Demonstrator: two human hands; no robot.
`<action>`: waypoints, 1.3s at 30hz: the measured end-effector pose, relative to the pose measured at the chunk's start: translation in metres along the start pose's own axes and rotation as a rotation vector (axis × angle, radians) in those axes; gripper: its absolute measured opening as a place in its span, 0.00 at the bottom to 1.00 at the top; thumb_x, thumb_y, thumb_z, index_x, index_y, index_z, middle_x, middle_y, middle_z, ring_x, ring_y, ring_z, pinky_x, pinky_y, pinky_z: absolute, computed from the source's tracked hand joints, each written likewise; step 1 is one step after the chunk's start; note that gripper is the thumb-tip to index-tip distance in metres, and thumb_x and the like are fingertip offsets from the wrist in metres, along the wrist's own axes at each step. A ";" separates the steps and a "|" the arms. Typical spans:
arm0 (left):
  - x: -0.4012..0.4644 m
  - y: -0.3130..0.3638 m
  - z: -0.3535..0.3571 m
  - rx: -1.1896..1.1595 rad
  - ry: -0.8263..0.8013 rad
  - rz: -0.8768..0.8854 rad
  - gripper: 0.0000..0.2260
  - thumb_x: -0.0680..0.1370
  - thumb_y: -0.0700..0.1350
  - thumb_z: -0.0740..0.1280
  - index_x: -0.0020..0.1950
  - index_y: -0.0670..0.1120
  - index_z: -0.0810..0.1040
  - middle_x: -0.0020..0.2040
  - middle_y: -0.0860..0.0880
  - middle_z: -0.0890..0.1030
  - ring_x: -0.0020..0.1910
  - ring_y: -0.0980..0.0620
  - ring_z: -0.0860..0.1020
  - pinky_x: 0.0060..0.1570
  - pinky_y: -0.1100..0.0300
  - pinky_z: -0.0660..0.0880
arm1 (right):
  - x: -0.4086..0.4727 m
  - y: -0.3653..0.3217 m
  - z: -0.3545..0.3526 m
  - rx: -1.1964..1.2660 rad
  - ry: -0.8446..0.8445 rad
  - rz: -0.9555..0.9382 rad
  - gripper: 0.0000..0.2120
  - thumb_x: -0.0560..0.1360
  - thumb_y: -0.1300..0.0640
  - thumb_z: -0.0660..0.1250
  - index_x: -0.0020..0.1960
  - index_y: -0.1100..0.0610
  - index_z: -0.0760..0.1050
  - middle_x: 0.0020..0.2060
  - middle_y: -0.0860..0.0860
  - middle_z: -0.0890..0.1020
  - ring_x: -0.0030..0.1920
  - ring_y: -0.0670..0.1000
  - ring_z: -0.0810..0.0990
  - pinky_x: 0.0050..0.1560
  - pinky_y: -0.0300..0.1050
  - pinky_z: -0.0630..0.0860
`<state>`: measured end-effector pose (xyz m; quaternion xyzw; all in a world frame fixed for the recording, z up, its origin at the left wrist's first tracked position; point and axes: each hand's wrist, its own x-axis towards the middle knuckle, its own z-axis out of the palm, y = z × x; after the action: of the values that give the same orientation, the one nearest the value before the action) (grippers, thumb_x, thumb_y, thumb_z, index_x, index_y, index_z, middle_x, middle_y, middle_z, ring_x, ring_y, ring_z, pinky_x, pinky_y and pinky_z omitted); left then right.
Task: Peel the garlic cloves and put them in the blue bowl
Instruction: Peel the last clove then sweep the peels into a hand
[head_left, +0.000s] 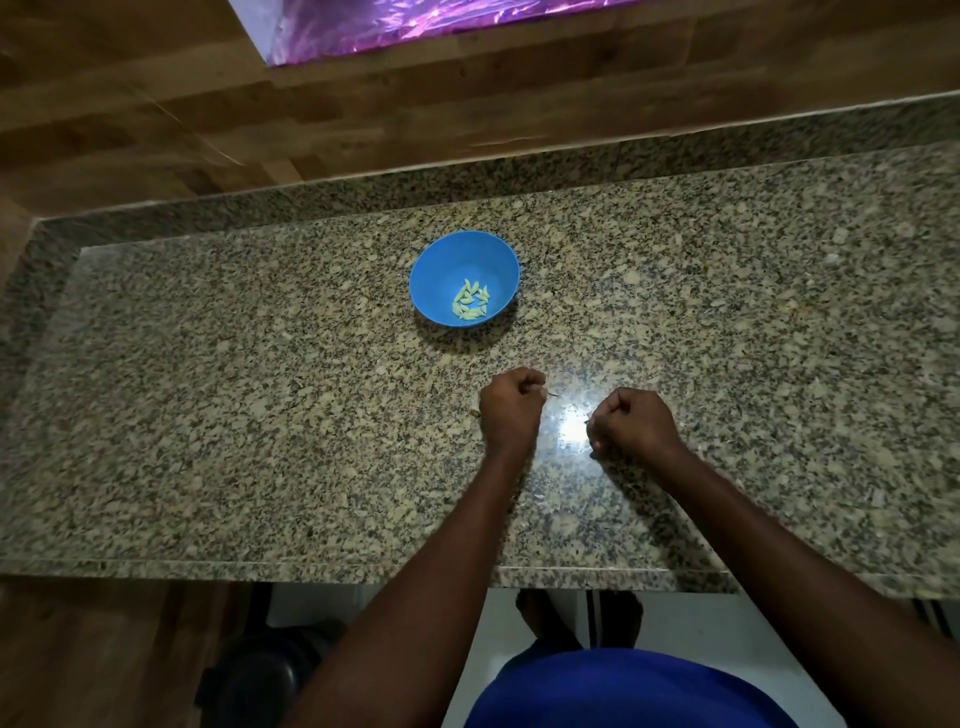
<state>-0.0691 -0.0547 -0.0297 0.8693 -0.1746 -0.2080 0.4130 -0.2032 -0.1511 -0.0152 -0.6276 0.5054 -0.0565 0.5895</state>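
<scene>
Both hands rest on the speckled granite counter (260, 395) with fingers curled into fists. The left hand (511, 410) and the right hand (631, 423) sit side by side but apart, a bright glare patch on the stone between them. Whether either fist encloses anything cannot be told — only thin dark slivers show at the left hand's knuckles and beside the right hand's fingers. Beyond the left hand, slightly to its left, stands the blue bowl (441, 260), well apart from both fists — peeled garlic cloves (471, 302) lie clustered in its bottom.
</scene>
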 end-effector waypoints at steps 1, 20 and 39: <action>-0.002 -0.003 -0.001 0.009 0.018 0.002 0.07 0.74 0.38 0.73 0.49 0.46 0.87 0.41 0.51 0.86 0.40 0.55 0.82 0.42 0.65 0.78 | 0.001 0.002 -0.002 0.032 -0.010 0.020 0.04 0.70 0.74 0.66 0.38 0.68 0.78 0.30 0.63 0.82 0.27 0.59 0.80 0.33 0.59 0.84; -0.077 -0.020 0.019 0.559 -0.184 0.684 0.13 0.73 0.39 0.76 0.54 0.40 0.77 0.51 0.44 0.78 0.48 0.45 0.72 0.42 0.55 0.65 | -0.018 0.028 -0.047 -0.406 0.077 -0.223 0.04 0.71 0.61 0.74 0.38 0.55 0.85 0.33 0.49 0.86 0.36 0.48 0.85 0.44 0.47 0.83; -0.106 -0.028 0.014 0.423 -0.035 0.335 0.07 0.74 0.33 0.70 0.42 0.44 0.81 0.41 0.48 0.79 0.39 0.51 0.75 0.36 0.55 0.72 | -0.034 0.058 -0.013 -0.550 0.174 -0.456 0.08 0.72 0.66 0.68 0.37 0.56 0.78 0.32 0.50 0.81 0.33 0.50 0.78 0.34 0.48 0.76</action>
<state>-0.1631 0.0033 -0.0372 0.8915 -0.3627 -0.1108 0.2477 -0.2609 -0.1242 -0.0399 -0.8520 0.3970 -0.1017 0.3257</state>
